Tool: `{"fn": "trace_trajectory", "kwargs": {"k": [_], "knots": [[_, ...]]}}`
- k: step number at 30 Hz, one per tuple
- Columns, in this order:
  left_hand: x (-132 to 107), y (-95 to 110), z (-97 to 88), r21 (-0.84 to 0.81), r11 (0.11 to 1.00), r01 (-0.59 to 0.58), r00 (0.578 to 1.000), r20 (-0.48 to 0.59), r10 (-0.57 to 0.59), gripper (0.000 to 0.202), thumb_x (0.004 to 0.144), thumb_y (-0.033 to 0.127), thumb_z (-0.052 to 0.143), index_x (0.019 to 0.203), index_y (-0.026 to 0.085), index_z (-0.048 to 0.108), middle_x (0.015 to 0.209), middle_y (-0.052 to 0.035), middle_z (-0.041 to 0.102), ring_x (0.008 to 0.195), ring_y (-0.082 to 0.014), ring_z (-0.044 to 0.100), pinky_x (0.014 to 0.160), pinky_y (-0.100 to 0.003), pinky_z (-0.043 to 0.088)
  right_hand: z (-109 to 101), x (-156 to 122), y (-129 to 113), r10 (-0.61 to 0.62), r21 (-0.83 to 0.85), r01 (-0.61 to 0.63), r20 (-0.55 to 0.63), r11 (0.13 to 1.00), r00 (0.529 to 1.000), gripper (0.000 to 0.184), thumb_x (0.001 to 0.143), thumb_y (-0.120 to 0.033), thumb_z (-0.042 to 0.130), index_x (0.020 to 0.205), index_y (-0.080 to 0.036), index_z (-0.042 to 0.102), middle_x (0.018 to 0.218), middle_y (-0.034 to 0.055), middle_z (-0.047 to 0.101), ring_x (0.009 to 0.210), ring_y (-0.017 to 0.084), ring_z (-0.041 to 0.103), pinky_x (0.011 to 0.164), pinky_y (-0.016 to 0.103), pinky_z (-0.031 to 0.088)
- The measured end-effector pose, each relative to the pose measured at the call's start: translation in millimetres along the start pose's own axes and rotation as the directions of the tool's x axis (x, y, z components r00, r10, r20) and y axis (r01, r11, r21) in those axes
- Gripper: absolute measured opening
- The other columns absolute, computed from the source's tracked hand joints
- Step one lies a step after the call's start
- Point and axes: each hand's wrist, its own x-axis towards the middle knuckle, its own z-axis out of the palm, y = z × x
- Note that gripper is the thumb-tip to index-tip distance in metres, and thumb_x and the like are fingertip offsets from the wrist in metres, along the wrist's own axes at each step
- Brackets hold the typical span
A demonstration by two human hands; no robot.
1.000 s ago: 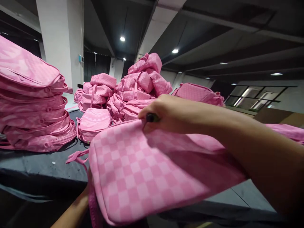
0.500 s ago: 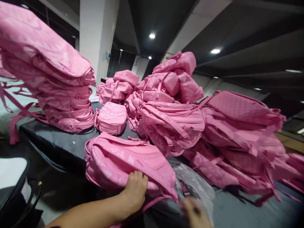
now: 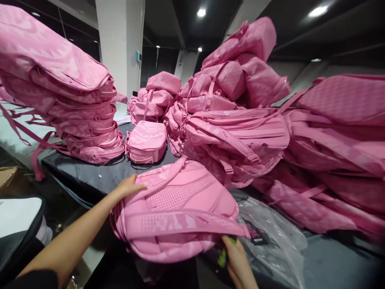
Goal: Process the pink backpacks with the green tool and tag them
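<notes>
A pink patterned backpack (image 3: 180, 224) lies in front of me at the edge of the dark table, its perforated back panel and shoulder straps facing up. My left hand (image 3: 131, 188) grips its left end near the strap, thumb on top and fingers partly hidden. By the lower right corner is my right hand (image 3: 236, 257), curled closed around a small object with bright green parts (image 3: 222, 259); its kind is unclear. That hand is close against the bag's edge, but I cannot tell whether it grips the fabric too.
Stacked pink backpacks (image 3: 87, 116) rise at the left, beside a small pink bag (image 3: 146, 142). A large heap of pink backpacks (image 3: 237, 140) fills the right and back. Clear plastic (image 3: 279, 237) with a dark item lies on the table (image 3: 337, 257). A black-and-white bag (image 3: 19, 224) stands lower left.
The backpack has turned so its back panel and straps face up. My left hand has moved from its near side to its left end. My right hand has come up against its lower right corner.
</notes>
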Motion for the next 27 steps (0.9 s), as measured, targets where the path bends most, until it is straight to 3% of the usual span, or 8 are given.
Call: {"fn": "trace_trajectory", "kwargs": {"k": [3, 6, 10, 12, 14, 17, 23, 27], "knots": [[-57, -20, 28.8, 0.276, 0.951, 0.138, 0.983, 0.081, -0.166, 0.074, 0.088, 0.061, 0.041, 0.126, -0.002, 0.052, 0.101, -0.0271, 0.068, 0.097, -0.0401, 0.066, 0.08, -0.047, 0.05, 24, 47, -18, -0.126, -0.176, 0.131, 0.039, 0.976, 0.991, 0.06, 0.051, -0.049, 0.062, 0.099, -0.013, 0.062, 0.095, 0.0123, 0.07, 0.087, 0.027, 0.067, 0.072, 0.033, 0.056], [-109, -19, 39.7, 0.404, 0.911, -0.083, 0.95, 0.309, -0.05, 0.051, 0.092, 0.051, 0.041, 0.104, 0.008, 0.067, 0.092, -0.019, 0.072, 0.089, -0.0341, 0.069, 0.078, -0.043, 0.052, 44, 84, -40, -0.138, -0.31, 0.177, 0.146, 0.934, 0.98, 0.06, 0.056, -0.039, 0.062, 0.11, -0.013, 0.064, 0.104, 0.0125, 0.07, 0.096, 0.028, 0.065, 0.085, 0.036, 0.052], [-93, -4, 53.2, 0.327, 0.886, -0.328, 0.941, 0.036, 0.336, 0.046, 0.096, 0.046, 0.04, 0.126, 0.017, 0.058, 0.121, -0.0164, 0.065, 0.112, -0.0308, 0.061, 0.095, -0.048, 0.047, 57, 73, -72, -0.207, -0.563, 0.27, 0.175, 0.781, 0.963, 0.064, 0.067, -0.029, 0.063, 0.128, -0.01, 0.058, 0.112, 0.0178, 0.067, 0.106, 0.037, 0.061, 0.094, 0.05, 0.045], [-66, 2, 75.7, 0.323, 0.81, -0.489, 0.856, -0.004, 0.518, 0.055, 0.093, 0.046, 0.049, 0.141, 0.02, 0.045, 0.146, -0.0168, 0.045, 0.137, -0.0332, 0.039, 0.11, -0.056, 0.032, 63, 38, -82, -0.508, -0.719, 0.424, 0.114, 0.55, 0.854, 0.065, 0.078, -0.023, 0.053, 0.14, -0.007, 0.046, 0.133, 0.0228, 0.055, 0.122, 0.038, 0.051, 0.102, 0.053, 0.039], [-46, 9, 104.8, 0.301, 0.746, -0.594, 0.791, 0.05, 0.61, 0.054, 0.093, 0.046, 0.05, 0.142, 0.023, 0.043, 0.154, -0.0131, 0.035, 0.145, -0.0334, 0.026, 0.115, -0.06, 0.021, 77, -8, -81, -0.765, -0.768, 0.586, 0.208, 0.258, 0.609, 0.062, 0.082, -0.014, 0.043, 0.143, -0.005, 0.041, 0.145, 0.0221, 0.044, 0.134, 0.034, 0.041, 0.109, 0.051, 0.035], [-40, 13, 139.3, 0.281, 0.706, -0.651, 0.75, 0.091, 0.655, 0.047, 0.098, 0.04, 0.038, 0.142, 0.023, 0.042, 0.155, -0.0093, 0.035, 0.147, -0.0279, 0.022, 0.119, -0.057, 0.014, 103, -62, -63, -0.565, -0.599, 0.8, 0.671, -0.031, 0.48, 0.056, 0.08, -0.005, 0.041, 0.133, -0.019, 0.053, 0.138, 0.0111, 0.054, 0.13, 0.024, 0.047, 0.101, 0.039, 0.047], [-51, -11, 134.3, 0.348, 0.686, -0.639, 0.752, 0.095, 0.653, 0.056, 0.095, 0.047, 0.044, 0.145, 0.023, 0.038, 0.155, -0.0084, 0.035, 0.143, -0.0262, 0.029, 0.117, -0.05, 0.022, 49, -46, -32, -0.203, -0.908, 0.417, 0.417, -0.042, 0.886, 0.033, 0.081, -0.006, 0.049, 0.113, -0.009, 0.06, 0.102, 0.0202, 0.066, 0.092, 0.032, 0.067, 0.06, 0.035, 0.054], [-34, 9, 118.2, 0.362, 0.652, -0.667, 0.724, 0.105, 0.682, 0.037, 0.091, 0.037, 0.056, 0.121, 0.017, 0.058, 0.127, -0.0111, 0.06, 0.12, -0.027, 0.051, 0.102, -0.044, 0.037, 7, -27, -23, -0.014, -0.956, 0.288, 0.288, 0.06, 0.957, 0.041, 0.095, -0.04, 0.048, 0.122, -0.01, 0.053, 0.099, 0.0151, 0.068, 0.095, 0.029, 0.067, 0.071, 0.035, 0.051]]}}
